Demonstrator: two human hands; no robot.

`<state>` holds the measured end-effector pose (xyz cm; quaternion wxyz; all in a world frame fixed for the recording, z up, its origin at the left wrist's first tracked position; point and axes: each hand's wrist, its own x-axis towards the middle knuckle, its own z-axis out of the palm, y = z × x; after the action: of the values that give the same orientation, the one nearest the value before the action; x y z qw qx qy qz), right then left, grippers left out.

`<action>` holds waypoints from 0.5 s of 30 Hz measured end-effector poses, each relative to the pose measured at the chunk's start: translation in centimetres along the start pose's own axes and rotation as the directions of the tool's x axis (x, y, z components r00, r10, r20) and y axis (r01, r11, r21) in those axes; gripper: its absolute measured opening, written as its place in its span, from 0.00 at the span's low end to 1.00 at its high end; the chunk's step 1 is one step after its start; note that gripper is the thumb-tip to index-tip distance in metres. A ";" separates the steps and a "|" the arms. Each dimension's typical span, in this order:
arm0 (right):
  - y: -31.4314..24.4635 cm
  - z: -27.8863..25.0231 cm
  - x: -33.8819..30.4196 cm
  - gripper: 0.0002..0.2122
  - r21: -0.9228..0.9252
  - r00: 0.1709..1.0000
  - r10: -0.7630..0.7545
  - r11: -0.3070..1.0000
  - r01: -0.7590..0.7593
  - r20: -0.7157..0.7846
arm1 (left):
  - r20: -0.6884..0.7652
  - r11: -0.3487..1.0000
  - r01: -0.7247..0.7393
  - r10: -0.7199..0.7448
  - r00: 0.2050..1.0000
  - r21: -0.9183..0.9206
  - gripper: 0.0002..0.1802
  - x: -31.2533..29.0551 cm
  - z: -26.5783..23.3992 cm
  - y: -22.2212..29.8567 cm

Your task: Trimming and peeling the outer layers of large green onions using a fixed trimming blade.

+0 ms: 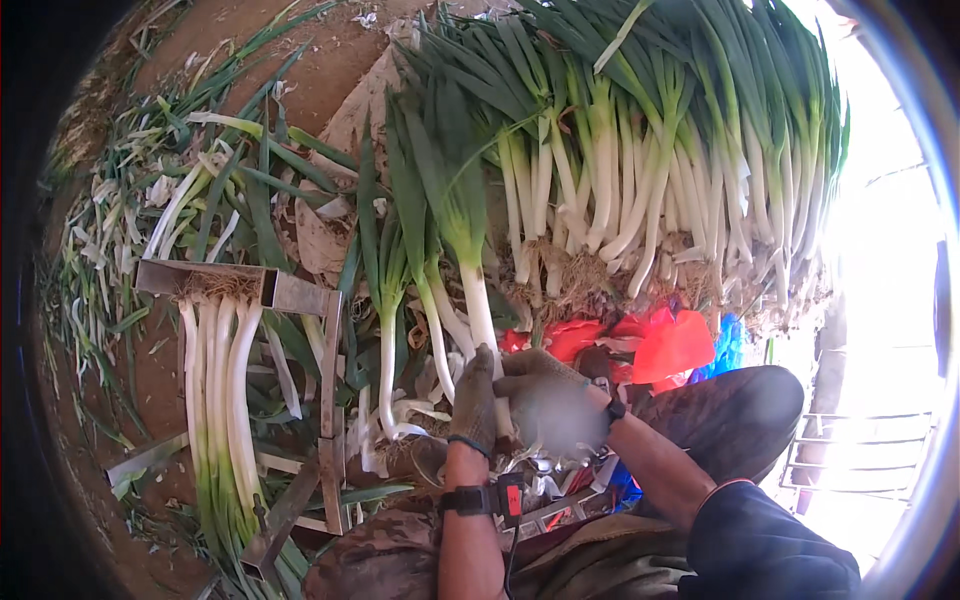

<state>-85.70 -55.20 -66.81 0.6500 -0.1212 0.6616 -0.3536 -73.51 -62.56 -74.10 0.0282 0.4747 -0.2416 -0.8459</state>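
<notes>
Both my hands are in grey work gloves, low in the middle of the view. My left hand (474, 405) is closed at the white lower stalk of a large green onion (477, 300). Against the same stalk, from the right, my right hand (548, 395) has its fingers bent round it; a pale smear blurs part of that hand. The onion's dark leaves point away from me, and its root end is partly hidden beneath the hands. Just left of it lie other loose green onions (388, 350) with white, curling lower ends.
At left, a metal frame (333, 400) holds several green onions (215, 390), roots toward its far end plate. A large heap of green onions (640, 150) lies far right. Red plastic (670, 345) and blue plastic (730, 345) lie beyond my knee. Leaf scraps (110, 270) litter the soil.
</notes>
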 end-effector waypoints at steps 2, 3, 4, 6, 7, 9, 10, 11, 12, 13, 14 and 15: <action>2.8 -1.5 0.9 0.12 -0.197 0.990 -0.139 0.971 0.132 -0.019 | 0.038 1.000 -0.002 0.003 0.999 -0.020 0.31 0.1 -0.5 -1.3; 3.0 -1.7 1.0 0.11 -0.293 0.978 -0.206 0.937 0.192 -0.017 | 0.054 0.996 0.035 -0.030 0.998 -0.086 0.31 -0.4 -0.2 -1.0; 3.3 -1.8 0.6 0.11 -0.316 0.975 -0.215 0.930 0.186 -0.057 | 0.073 0.986 0.072 -0.062 0.995 -0.151 0.31 -0.7 0.2 -0.5; 0.8 -0.8 -0.9 0.09 -0.363 0.967 -0.230 0.915 0.174 -0.115 | 0.148 0.961 0.103 -0.066 0.987 -0.258 0.30 -1.4 0.4 0.6; 0.4 -0.6 -1.0 0.09 -0.608 0.940 -0.315 0.774 0.174 -0.132 | 0.209 0.950 0.101 -0.039 0.977 -0.296 0.29 -1.6 0.5 1.2; -0.2 -0.5 -1.3 0.10 -0.942 0.871 -0.481 0.328 0.074 -0.099 | 0.269 0.924 0.110 -0.008 0.963 -0.366 0.28 -1.8 0.7 1.2; -0.1 -0.6 -1.4 0.10 -0.901 0.841 -0.535 0.400 0.166 -0.082 | 0.263 0.910 0.114 -0.007 0.965 -0.397 0.27 -1.7 0.7 0.9; -0.2 -0.7 -1.5 0.10 -0.849 0.804 -0.589 0.460 0.258 -0.075 | 0.260 0.896 0.119 -0.004 0.966 -0.427 0.27 -1.6 0.9 0.7; -0.3 -0.8 -1.6 0.10 -0.786 0.763 -0.642 0.508 0.351 -0.074 | 0.255 0.915 0.082 0.024 0.967 -0.396 0.25 -1.5 0.8 0.7; -0.4 -0.9 -2.0 0.10 -0.645 0.820 -0.558 0.673 0.361 -0.123 | 0.250 0.931 0.044 0.052 0.967 -0.363 0.24 -1.4 0.5 0.9; -1.7 -0.5 -2.7 0.10 -0.475 0.876 -0.462 0.808 0.349 -0.142 | 0.239 0.942 0.003 0.083 0.967 -0.335 0.23 -1.3 0.2 0.9; -2.6 -0.4 -3.4 0.10 -0.289 0.922 -0.357 0.907 0.305 -0.148 | 0.289 0.912 0.065 0.061 0.955 -0.405 0.22 -1.6 0.5 1.4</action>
<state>-86.42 -54.86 -62.56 0.4897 -0.2810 0.7330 -0.3795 -73.31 -63.17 -72.05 0.0898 0.3265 -0.0598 -0.9390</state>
